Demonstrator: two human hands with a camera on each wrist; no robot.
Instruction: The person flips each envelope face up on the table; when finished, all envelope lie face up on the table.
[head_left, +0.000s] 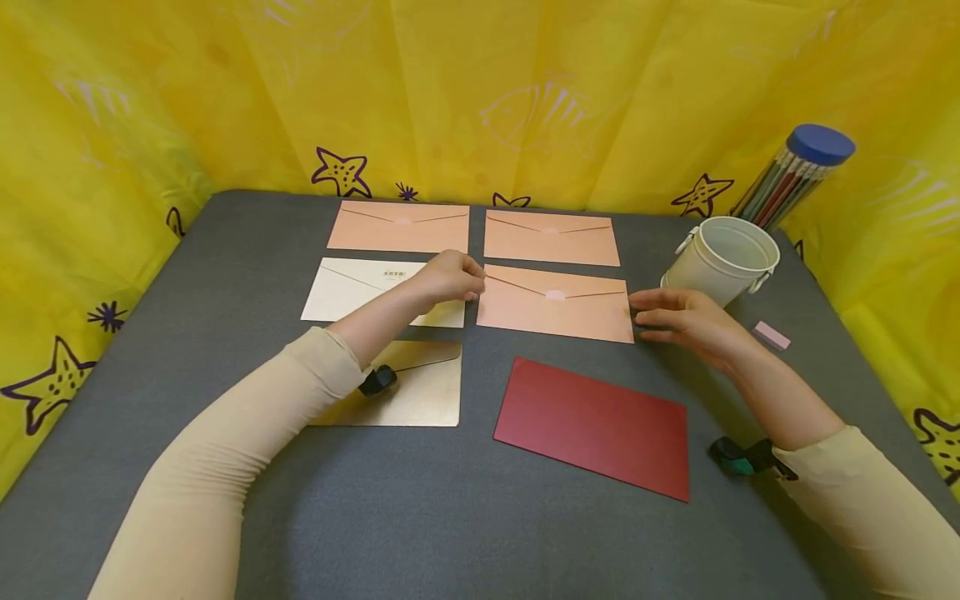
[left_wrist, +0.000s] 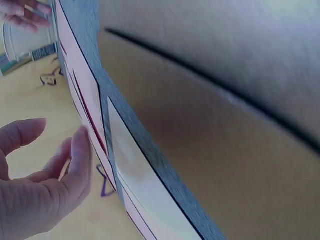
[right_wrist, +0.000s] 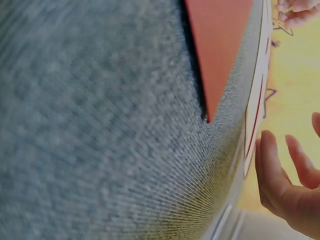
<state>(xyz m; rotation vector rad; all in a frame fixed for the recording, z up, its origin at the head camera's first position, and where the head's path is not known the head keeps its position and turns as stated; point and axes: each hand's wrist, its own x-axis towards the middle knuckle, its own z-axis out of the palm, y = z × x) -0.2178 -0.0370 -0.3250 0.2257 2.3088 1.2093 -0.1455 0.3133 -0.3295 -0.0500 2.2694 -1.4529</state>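
A pink envelope (head_left: 555,315) lies flat in the middle row, flap side up. My left hand (head_left: 452,279) is at its left edge, fingers bent loosely, thumb and fingers apart in the left wrist view. At the opposite edge, the fingertips of my right hand (head_left: 686,321) touch or nearly touch the paper, the fingers relaxed and spread. Under my left hand and forearm, a white envelope (head_left: 348,287) is partly hidden. Nearer to me lies a gold envelope (head_left: 423,396), partly covered by the left sleeve. A dark red envelope (head_left: 592,429) lies slanted at the front right.
Two more pink envelopes (head_left: 405,227) form the back row. Right of them stand a cream bucket (head_left: 705,267) and a clear tube of pencils (head_left: 791,179) with a blue lid. A small pink eraser (head_left: 772,335) lies by the bucket. Yellow cloth (head_left: 450,100) hangs behind the table.
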